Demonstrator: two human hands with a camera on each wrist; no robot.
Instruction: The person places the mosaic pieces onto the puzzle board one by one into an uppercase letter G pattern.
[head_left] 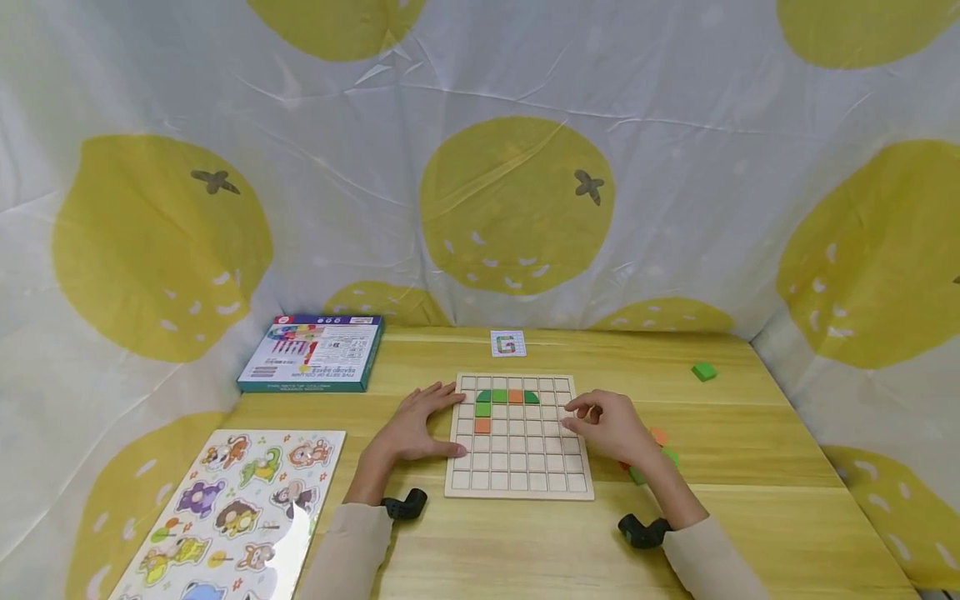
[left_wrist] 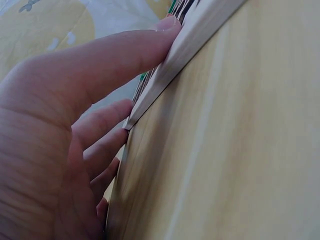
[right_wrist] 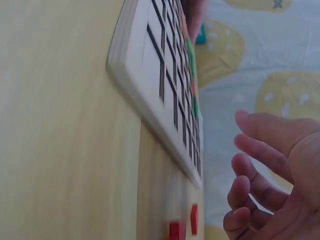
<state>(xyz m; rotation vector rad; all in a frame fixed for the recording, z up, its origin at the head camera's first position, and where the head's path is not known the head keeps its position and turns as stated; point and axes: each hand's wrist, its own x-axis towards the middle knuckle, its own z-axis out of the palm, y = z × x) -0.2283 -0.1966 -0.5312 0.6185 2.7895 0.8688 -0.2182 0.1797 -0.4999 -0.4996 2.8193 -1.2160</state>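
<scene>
Wooden grid board (head_left: 517, 454) flat on the counter (head_left: 750, 533), near its front middle, with only a few cells filled: green, green, orange, green tiles (head_left: 507, 397) along the second row, then one green and one orange stepping down the second column. Most cells still bare, so judged barely begun; the small pattern card (head_left: 507, 343) just behind the board shows a letter-like figure, only its top and upper left stroke so far matched.

Left hand (head_left: 416, 425) flat against the board's left edge, fingers (left_wrist: 120, 55) straight and spread, thumb tip pressed to the rim, steadying it. Right hand (head_left: 611, 427) over the board's right edge, fingers (right_wrist: 260, 150) loosely curled; whether pinching a tile, cannot tell.

Loose orange and green tiles (head_left: 658, 446) beside the right wrist, one green tile (head_left: 703, 372) well apart at far right. Further out: boxed set (head_left: 311, 353) at left rear, animal puzzle board (head_left: 232, 508) at front left.
</scene>
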